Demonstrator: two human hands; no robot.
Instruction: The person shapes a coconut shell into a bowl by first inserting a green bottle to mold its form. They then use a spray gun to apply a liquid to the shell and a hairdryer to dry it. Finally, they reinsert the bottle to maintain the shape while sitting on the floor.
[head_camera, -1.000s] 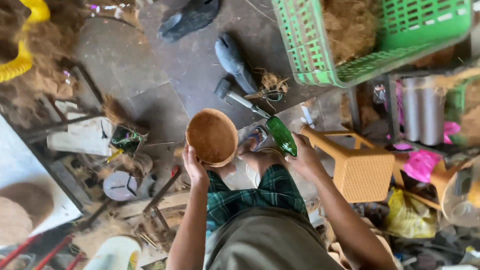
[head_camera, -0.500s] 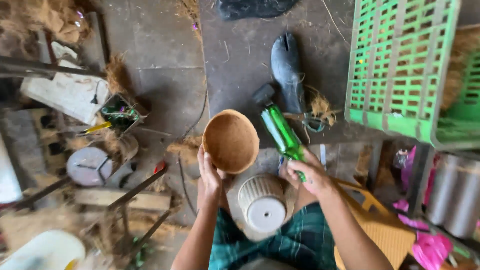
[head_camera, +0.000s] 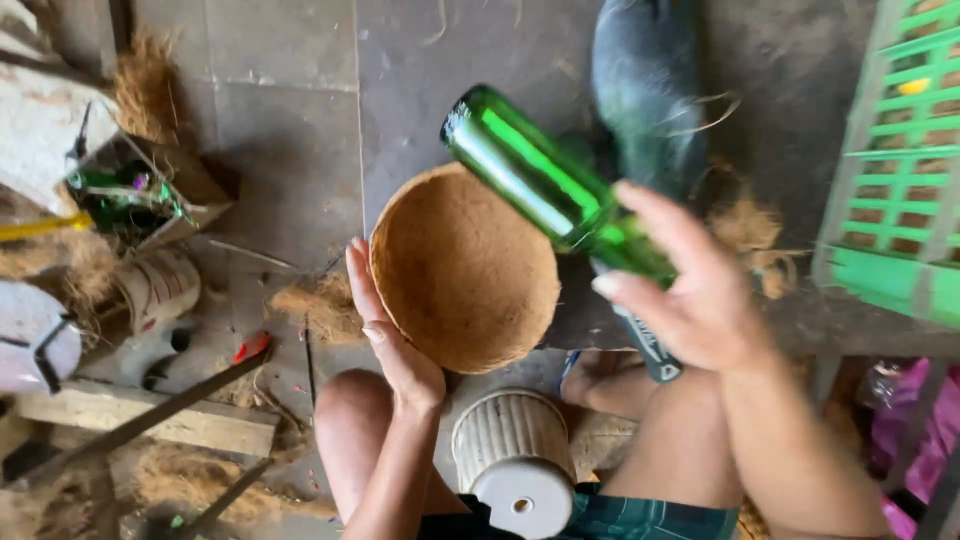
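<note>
Two bare hands work over a grey concrete floor, seen from above. Largest nearby is a green crate at right. At centre, a brown fibre bowl tilts on edge, cupped from its left rim by the left hand, fingers spread along the outside; it looks light, stiff, rough, best held by the rim. The right hand closes around the lower part of a green glass bottle, angled over the bowl's upper edge: smooth, hard, breakable, likely slippery. Below, between the knees, stands a ribbed white pot.
</note>
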